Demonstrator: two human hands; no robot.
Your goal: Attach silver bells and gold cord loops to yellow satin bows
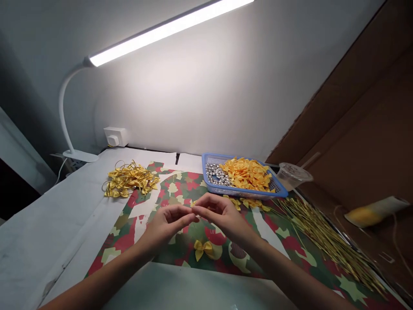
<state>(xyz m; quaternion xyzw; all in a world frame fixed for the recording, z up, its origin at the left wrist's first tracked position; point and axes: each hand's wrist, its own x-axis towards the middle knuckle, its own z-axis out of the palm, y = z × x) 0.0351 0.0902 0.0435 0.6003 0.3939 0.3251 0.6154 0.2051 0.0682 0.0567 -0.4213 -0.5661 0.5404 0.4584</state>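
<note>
Left hand (pixel 164 226): fingertips pinched against the right hand (pixel 222 215) — what they hold is hidden
Nearest: yellow bow (pixel 202 249) — below them on patterned paper (pixel 185 189)

A: What sort of place?
B: Small craft corner; home or workshop, can't tell.
A: Evidence?
B: Clamp lamp (pixel 66 107) on a paper-covered counter (pixel 48 215), wall socket (pixel 113 137) behind, ribbon bows (pixel 130 178) heaped beside a plastic basket (pixel 213 165), cardboard (pixel 355 107) alongside.

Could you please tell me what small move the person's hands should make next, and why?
Probably tighten the pinch on the small yellow ribbon piece: the left hand and right hand meet at their fingertips around it, and it looks barely gripped.
</note>
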